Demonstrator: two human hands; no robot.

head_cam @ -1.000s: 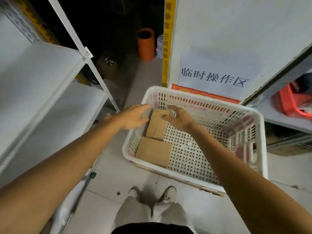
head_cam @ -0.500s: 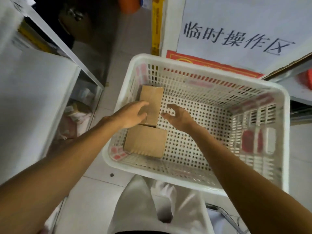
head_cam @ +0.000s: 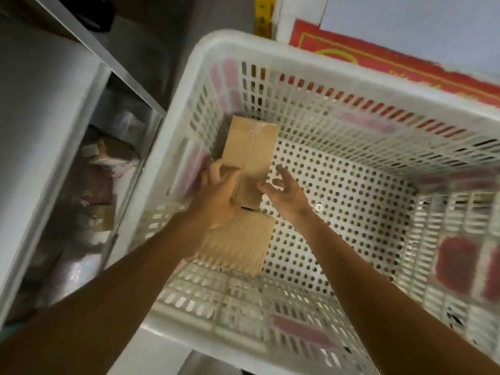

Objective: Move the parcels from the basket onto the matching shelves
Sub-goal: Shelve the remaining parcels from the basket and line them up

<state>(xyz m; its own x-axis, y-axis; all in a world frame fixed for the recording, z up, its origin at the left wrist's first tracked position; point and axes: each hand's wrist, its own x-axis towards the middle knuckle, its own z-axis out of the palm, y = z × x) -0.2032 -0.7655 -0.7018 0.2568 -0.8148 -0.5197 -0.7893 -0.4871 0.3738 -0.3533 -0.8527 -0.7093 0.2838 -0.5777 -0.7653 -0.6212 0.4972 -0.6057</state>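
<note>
A white perforated plastic basket (head_cam: 297,54) fills most of the view. Two brown cardboard parcels lie at its left side: a taped far parcel (head_cam: 253,147) and a near parcel (head_cam: 238,243). My left hand (head_cam: 217,197) rests on the near left part of the far parcel, fingers curled over its edge. My right hand (head_cam: 288,194) hovers at the parcel's near right corner with fingers spread, holding nothing. Both forearms reach in from the bottom of the view.
White metal shelving (head_cam: 40,125) stands to the left, its slanted upright (head_cam: 108,58) crossing near the basket's corner. Bagged goods (head_cam: 89,190) lie low under the shelf. A red-bordered sign (head_cam: 405,69) is on the wall behind the basket.
The camera has dropped closer over the basket. My left hand has slid further onto the far parcel and curled on its edge; my right hand has closed in toward the parcel's right corner.
</note>
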